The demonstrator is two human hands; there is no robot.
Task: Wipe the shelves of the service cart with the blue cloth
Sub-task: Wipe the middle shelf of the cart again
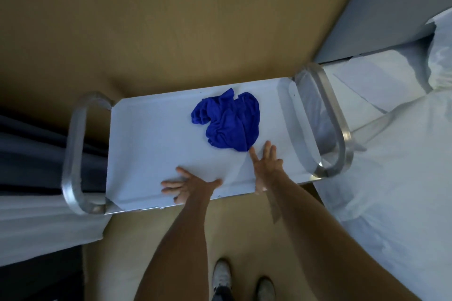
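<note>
The blue cloth (228,121) lies crumpled on the top shelf of the service cart (146,144), right of the shelf's middle. The shelf is white, with a metal loop handle at each end. My left hand (186,184) rests flat on the shelf near its front edge, fingers spread. My right hand (265,164) is spread out just below the cloth, its fingertips close to the cloth's near edge. Neither hand holds anything. The lower shelves are hidden under the top one.
A bed with white sheets (396,154) stands close on the right, against the cart's right handle (335,127). Dark and white fabric (31,178) lies by the left handle (73,154). The floor (171,19) is tan. My shoes (222,276) show at the bottom.
</note>
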